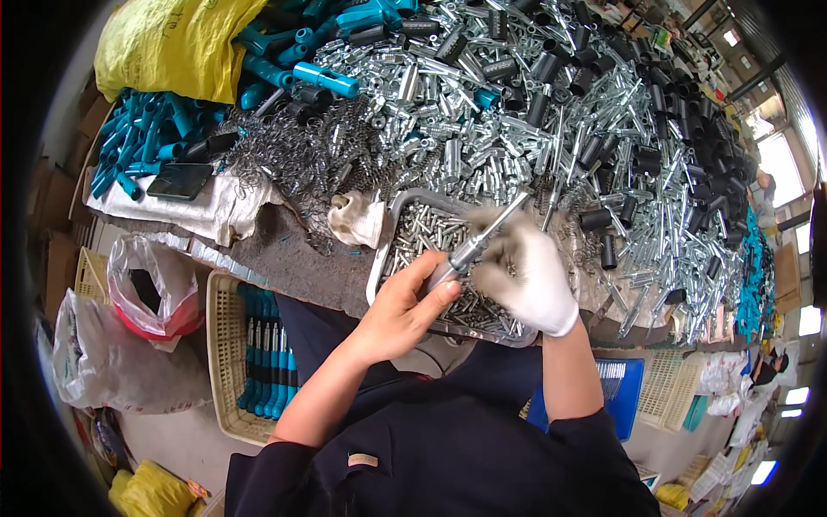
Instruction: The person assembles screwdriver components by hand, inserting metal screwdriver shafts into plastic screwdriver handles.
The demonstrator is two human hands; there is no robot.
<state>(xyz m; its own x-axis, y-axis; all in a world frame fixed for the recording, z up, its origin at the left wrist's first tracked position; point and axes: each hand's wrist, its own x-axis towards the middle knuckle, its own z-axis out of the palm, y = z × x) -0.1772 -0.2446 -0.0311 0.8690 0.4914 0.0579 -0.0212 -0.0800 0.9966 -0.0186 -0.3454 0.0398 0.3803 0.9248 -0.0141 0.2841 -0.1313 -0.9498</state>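
Note:
My bare left hand [398,312] is closed around a silver metal rod-and-sleeve part [468,251], whose thin rod points up and to the right. Close beside that rod is my right hand [532,289] in a white glove. Its fingers are smeared by motion, so whether they grip anything is unclear. Both hands are over a tray [374,284] holding many small metal pins [419,239]. A crumpled white glove [355,219] lies just left of the tray.
Loose springs [301,159], silver metal parts [457,159] and black sleeves [594,219] heap the table. At its left are teal handles [146,138], a phone [181,182] and a yellow sack [172,47]. Below the table edge stands a beige crate [226,345] with teal-handled tools.

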